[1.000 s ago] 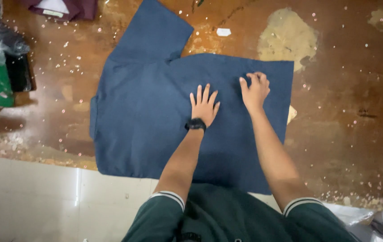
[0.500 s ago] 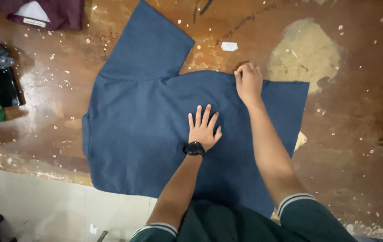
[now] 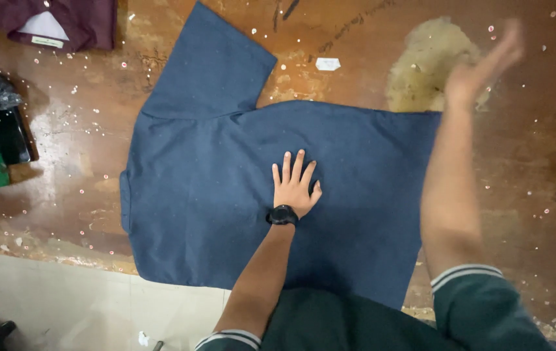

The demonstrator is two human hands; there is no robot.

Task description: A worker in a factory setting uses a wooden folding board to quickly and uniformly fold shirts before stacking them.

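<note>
Two hands noted: left hand flat, fingers spread, pressing the blue shirt; right hand, open and empty, has lifted off toward upper right.

The left hand lies flat, palm down, fingers spread. The right hand is up in the air, open and blurry.

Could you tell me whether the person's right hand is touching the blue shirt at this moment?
Apart. The head view shows the right hand raised and blurred above the table's pale patch, past the blue shirt's edge.
</note>
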